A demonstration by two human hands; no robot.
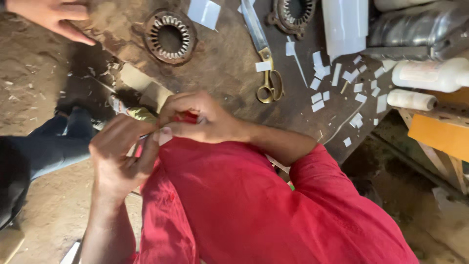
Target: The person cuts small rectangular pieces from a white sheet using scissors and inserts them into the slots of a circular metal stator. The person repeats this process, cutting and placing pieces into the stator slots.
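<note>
Small pale strip [163, 136], mostly hidden, both hands pinching

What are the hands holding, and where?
Both hands pinch something small between their fingertips, close to the red shirt. What it is cannot be told.

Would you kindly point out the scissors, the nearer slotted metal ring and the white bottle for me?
scissors [270, 87]: head view, on the brass finger loops.
slotted ring [155, 25]: head view, on its toothed left rim.
white bottle [430, 74]: head view, on the middle of its body.
</note>
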